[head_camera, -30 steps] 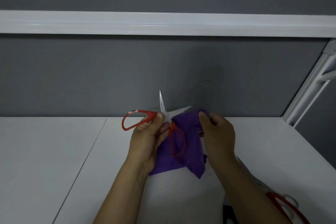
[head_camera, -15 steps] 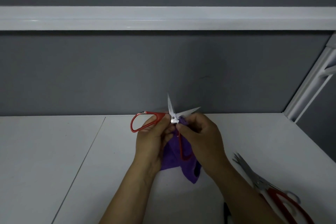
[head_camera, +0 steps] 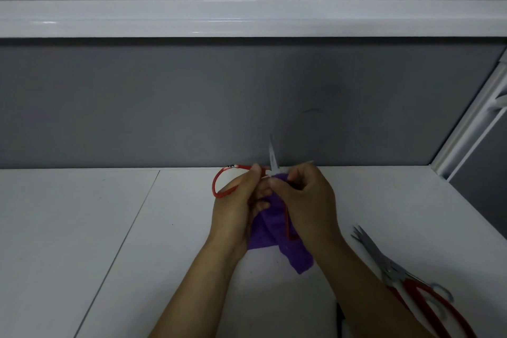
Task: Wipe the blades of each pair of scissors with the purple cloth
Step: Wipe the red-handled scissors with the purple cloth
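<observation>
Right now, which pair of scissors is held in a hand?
The thin red-handled scissors, gripped by the left hand with the purple cloth at its spread blades. The other scissors lie on the table at the right.

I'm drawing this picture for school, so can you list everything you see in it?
held scissors: one pair, red handles, blades open, lifted at centre
purple cloth: one, purple, hanging below the held scissors
spare scissors: count unclear, grey blades, red handles, lying near right
table: one, white, underneath
wall: one, grey, behind
rail: one, white, across the wall
frame post: one, white, far right
left hand: one, grips the held scissors' handle
right hand: one, pinches the purple cloth by the blades
</observation>
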